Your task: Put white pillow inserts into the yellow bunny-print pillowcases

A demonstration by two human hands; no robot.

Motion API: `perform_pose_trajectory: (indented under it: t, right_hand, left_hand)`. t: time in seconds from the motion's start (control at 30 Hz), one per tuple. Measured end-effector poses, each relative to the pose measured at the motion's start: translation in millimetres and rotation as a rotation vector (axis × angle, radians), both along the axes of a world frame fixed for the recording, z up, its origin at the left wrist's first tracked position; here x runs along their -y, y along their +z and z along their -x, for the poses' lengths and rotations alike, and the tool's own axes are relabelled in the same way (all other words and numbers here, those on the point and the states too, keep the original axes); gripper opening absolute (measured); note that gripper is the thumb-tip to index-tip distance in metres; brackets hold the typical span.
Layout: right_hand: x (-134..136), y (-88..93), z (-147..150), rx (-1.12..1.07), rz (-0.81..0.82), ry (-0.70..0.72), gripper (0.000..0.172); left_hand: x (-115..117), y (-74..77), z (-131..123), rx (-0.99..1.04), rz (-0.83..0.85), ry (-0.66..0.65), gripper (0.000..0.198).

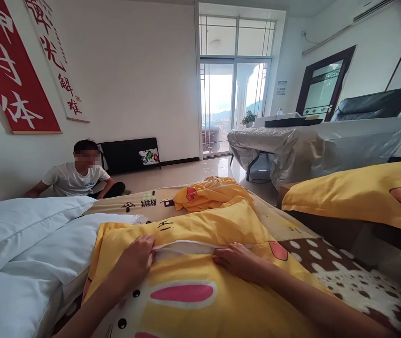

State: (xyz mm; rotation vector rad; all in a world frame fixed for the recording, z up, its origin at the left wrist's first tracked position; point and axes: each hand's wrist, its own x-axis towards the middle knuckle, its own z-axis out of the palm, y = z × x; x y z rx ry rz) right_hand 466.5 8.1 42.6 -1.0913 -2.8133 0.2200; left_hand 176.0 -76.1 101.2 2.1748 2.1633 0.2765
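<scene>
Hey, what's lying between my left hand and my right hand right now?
In the head view, a strip of white fabric lies between the left hand and right hand, showing at the opening in the yellow pillowcase.

A room, apparently in a home
White fabric pillows [20, 286], brown-and-cream patterned blanket [348, 277], red hanging wall scroll [17, 70], glass sliding door [218, 101].

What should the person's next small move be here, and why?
Probably to draw the edge of the yellow pillowcase over the white fabric: a strip of it shows through the opening, and the left hand and right hand are at either end of that gap.
</scene>
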Motion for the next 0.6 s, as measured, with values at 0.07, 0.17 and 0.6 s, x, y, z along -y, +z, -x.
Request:
perform_pose_trajectory:
  t: [0.07,0.17,0.6]
  right_hand:
    - [-0.5,-0.8,2.1,0.018,-0.048,0.013,0.034]
    - [2.8,10.6,0.6,0.016,-0.166,0.052,0.033]
    - [32.2,34.3,100.9,0.077,0.124,0.286,0.062]
  left_hand:
    - [-2.5,-10.2,-2.5,-0.102,0.050,0.004,0.022]
    - [-6.2,-22.2,-4.9,-0.116,0.057,0.034,0.025]
    - [9.8,26.1,2.1,0.190,-0.079,-0.090,0.042]
